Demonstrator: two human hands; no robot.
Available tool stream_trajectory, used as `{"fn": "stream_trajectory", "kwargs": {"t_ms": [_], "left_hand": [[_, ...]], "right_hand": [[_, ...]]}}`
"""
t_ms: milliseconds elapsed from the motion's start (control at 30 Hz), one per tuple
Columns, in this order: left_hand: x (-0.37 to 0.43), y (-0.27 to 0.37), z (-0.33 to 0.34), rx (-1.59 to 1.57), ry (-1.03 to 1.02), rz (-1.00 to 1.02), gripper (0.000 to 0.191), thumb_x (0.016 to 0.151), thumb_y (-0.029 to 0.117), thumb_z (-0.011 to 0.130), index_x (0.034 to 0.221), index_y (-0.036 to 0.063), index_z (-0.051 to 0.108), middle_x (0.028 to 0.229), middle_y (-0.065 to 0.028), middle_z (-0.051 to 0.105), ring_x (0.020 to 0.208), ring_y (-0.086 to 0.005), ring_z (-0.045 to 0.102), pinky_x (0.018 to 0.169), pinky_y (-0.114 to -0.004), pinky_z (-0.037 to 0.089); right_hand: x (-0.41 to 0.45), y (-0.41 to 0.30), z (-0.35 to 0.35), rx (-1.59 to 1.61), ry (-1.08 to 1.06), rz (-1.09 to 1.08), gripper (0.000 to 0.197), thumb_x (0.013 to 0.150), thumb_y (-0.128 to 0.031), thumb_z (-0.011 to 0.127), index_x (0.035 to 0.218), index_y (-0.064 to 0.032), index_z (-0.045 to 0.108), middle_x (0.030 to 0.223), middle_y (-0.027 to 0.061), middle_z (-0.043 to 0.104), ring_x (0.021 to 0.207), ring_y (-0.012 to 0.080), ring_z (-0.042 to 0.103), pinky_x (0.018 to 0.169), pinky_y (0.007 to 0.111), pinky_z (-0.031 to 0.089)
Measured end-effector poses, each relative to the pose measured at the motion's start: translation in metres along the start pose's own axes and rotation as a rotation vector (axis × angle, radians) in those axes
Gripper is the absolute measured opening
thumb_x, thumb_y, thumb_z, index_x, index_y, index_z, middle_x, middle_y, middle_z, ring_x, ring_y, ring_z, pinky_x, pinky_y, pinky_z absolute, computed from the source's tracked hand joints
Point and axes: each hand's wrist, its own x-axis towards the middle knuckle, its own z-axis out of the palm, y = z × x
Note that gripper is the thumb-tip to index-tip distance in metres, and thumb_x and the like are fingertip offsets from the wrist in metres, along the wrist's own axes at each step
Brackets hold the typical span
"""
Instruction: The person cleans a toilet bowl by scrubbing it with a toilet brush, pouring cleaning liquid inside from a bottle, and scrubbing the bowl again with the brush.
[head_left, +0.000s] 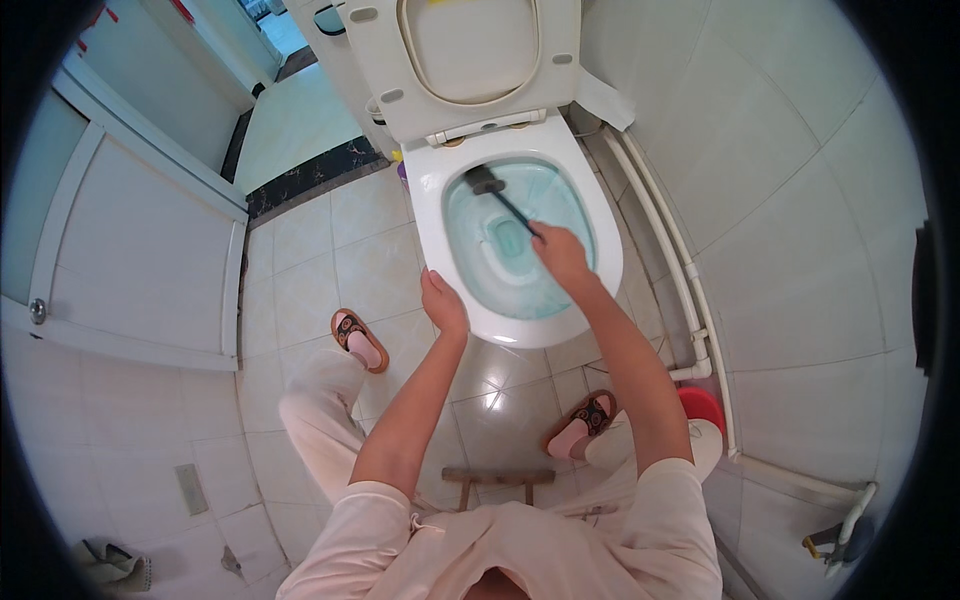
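A white toilet bowl (487, 330) stands before me, its inside coated with blue-green liquid. My right hand (561, 253) is closed around the dark handle of a toilet brush (486, 181). The brush's blurred black head lies against the upper left of the bowl's inner wall, under the rim. At the bowl's front left, my left hand (444, 301) rests against the outer edge of the rim, fingers together and pointing away from me. Behind the bowl, the toilet seat (469, 94) and lid are raised.
White pipes (675, 262) run along the tiled wall on the right, with a red plastic container (701, 409) below. A wooden stool (499, 476) is by my legs. To the left stands a white door (146, 247); a dark stone threshold (315, 176) crosses the doorway.
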Motion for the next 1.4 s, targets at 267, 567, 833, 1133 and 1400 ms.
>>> {"fn": "stream_trajectory", "kwargs": {"t_ms": [267, 567, 833, 1133, 1400], "left_hand": [[-0.002, -0.004, 0.002, -0.021, 0.030, -0.012, 0.035, 0.091, 0.023, 0.034, 0.110, -0.0015, 0.049, 0.097, -0.0197, 0.057, 0.089, -0.0317, 0.055, 0.079, -0.036, 0.041], [0.007, -0.015, 0.002, 0.048, 0.033, 0.030, 0.038, 0.091, 0.024, 0.035, 0.113, -0.0045, 0.047, 0.101, -0.0245, 0.056, 0.093, -0.0373, 0.053, 0.081, -0.039, 0.041], [-0.007, 0.004, 0.009, -0.008, -0.020, -0.013, 0.036, 0.091, 0.023, 0.035, 0.112, -0.0031, 0.047, 0.100, -0.0235, 0.056, 0.091, -0.0373, 0.054, 0.079, -0.039, 0.041], [0.001, -0.005, 0.001, -0.003, -0.023, 0.031, 0.035, 0.091, 0.022, 0.035, 0.112, -0.0019, 0.048, 0.099, -0.0229, 0.056, 0.091, -0.0356, 0.054, 0.078, -0.038, 0.041], [0.001, -0.011, 0.005, 0.060, 0.027, 0.006, 0.035, 0.091, 0.023, 0.034, 0.112, -0.0007, 0.048, 0.098, -0.0217, 0.057, 0.089, -0.0355, 0.055, 0.077, -0.038, 0.042]], "right_hand": [[-0.022, 0.051, -0.007, 0.498, 0.184, 0.415, 0.027, 0.080, -0.012, 0.055, 0.106, -0.0046, 0.058, 0.073, 0.0108, 0.060, 0.057, 0.0161, 0.055, 0.055, 0.028, 0.045], [-0.036, -0.027, 0.046, 0.506, -0.252, 0.161, 0.028, 0.078, -0.016, 0.055, 0.101, -0.0007, 0.058, 0.083, 0.0182, 0.061, 0.065, 0.0269, 0.059, 0.061, 0.032, 0.047], [-0.006, -0.018, 0.057, 1.073, -0.287, 0.729, 0.031, 0.082, -0.016, 0.051, 0.111, -0.0038, 0.050, 0.056, 0.0082, 0.049, 0.035, 0.0103, 0.037, 0.030, 0.025, 0.027], [-0.012, -0.054, 0.035, 1.345, -0.408, 0.686, 0.026, 0.083, -0.016, 0.049, 0.107, -0.0067, 0.049, 0.057, 0.0051, 0.046, 0.036, 0.0093, 0.036, 0.031, 0.025, 0.027], [0.001, -0.075, 0.074, 1.366, -0.151, 0.840, 0.027, 0.083, -0.016, 0.045, 0.109, -0.0082, 0.048, 0.057, 0.0096, 0.048, 0.034, 0.0125, 0.037, 0.030, 0.027, 0.029]]}}
